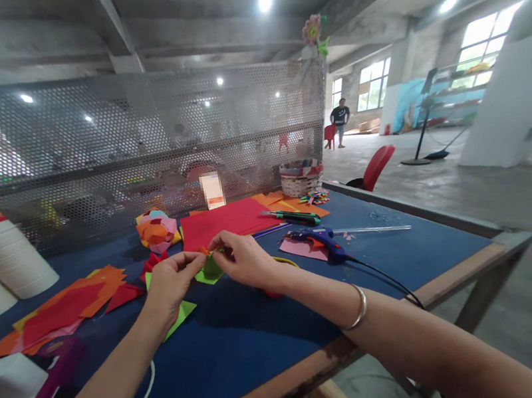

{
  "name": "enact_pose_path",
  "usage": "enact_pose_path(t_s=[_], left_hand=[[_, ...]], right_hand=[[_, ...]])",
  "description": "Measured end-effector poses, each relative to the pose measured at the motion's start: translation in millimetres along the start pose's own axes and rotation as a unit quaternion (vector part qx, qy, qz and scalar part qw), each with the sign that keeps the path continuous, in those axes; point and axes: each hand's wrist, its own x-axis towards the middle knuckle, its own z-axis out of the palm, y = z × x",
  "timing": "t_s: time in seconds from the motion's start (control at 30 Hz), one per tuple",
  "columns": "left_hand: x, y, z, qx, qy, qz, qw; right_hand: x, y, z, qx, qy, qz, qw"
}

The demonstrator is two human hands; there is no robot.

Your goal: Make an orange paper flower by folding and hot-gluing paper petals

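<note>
My left hand [173,281] and my right hand [245,256] meet above the blue tabletop, both with thumb and finger pinched. Between them is a folded green paper piece [210,273] with a bit of orange at its top. Fingers partly cover it, so its full shape does not show. Below my left wrist lies a loose green paper sheet [182,318]. Red folded paper [152,264] sits just behind the left hand. A stack of red sheets [224,222] lies beyond both hands, with a green and black utility knife [299,215] on its right edge.
A blue glue gun [323,242] rests on the right, its cord trailing over the table edge. Stacked paper cups [7,257], orange and red sheets [68,304] and a purple power strip [64,362] lie left. Behind are a paper ball [158,231], a basket [300,179] and a perforated metal panel [134,132].
</note>
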Motion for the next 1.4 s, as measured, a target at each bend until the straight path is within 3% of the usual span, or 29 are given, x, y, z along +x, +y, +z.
enact_pose_path(t_s=[0.23,0.37,0.73,1.13,1.4], left_hand=[[-1.5,-1.8,0.8,0.129,0.005,0.078,0.989],[-0.3,-4.7,-0.3,0.198,0.002,0.132,0.971],[-3.1,-2.5,2.2,0.282,0.008,0.162,0.946],[-4.2,-9.1,7.3,0.264,0.03,0.192,0.945],[-13.7,-1.7,13.2,0.207,0.021,0.189,0.96]], right_hand=[[2.3,-1.4,-1.2,-0.014,-0.036,0.056,0.998],[1.6,-1.3,-1.4,-0.058,-0.054,0.047,0.996],[0.5,-2.7,-0.7,-0.128,-0.058,0.03,0.99],[-5.1,-10.6,3.4,-0.234,-0.082,0.014,0.969],[-9.6,-18.4,2.4,-0.287,-0.11,-0.063,0.95]])
